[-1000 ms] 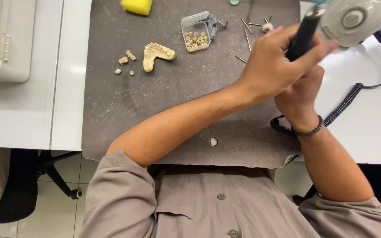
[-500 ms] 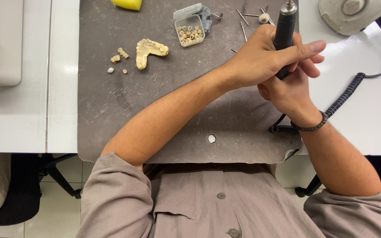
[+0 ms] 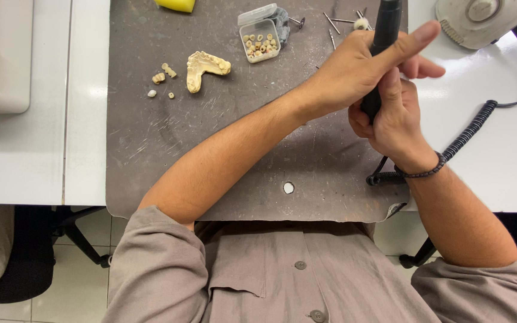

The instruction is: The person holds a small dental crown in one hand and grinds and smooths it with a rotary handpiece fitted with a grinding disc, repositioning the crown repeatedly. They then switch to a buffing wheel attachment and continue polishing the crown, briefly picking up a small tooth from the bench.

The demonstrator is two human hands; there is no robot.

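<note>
Both hands meet over the right side of a grey work mat (image 3: 169, 155). My right hand (image 3: 393, 122) grips the lower part of a black rotary handpiece (image 3: 384, 30) that points away from me. My left hand (image 3: 360, 69) wraps around the handpiece higher up, with its fingers stretched to the right. A yellowish plaster dental cast (image 3: 204, 67) lies on the mat to the left, with a few small tooth pieces (image 3: 163, 75) beside it. A small clear box of tooth pieces (image 3: 260, 43) stands open near the mat's far edge.
A coiled black cable (image 3: 465, 134) runs from the handpiece to a white motor unit (image 3: 480, 18) at the far right. Several metal burs (image 3: 333, 24) lie near the box. A beige case (image 3: 1, 60) sits at the left. A yellow object (image 3: 176, 5) is at the far edge.
Both hands with the handpiece have stayed together over the mat's right side. The left hand's fingers have stretched out further over the handpiece.
</note>
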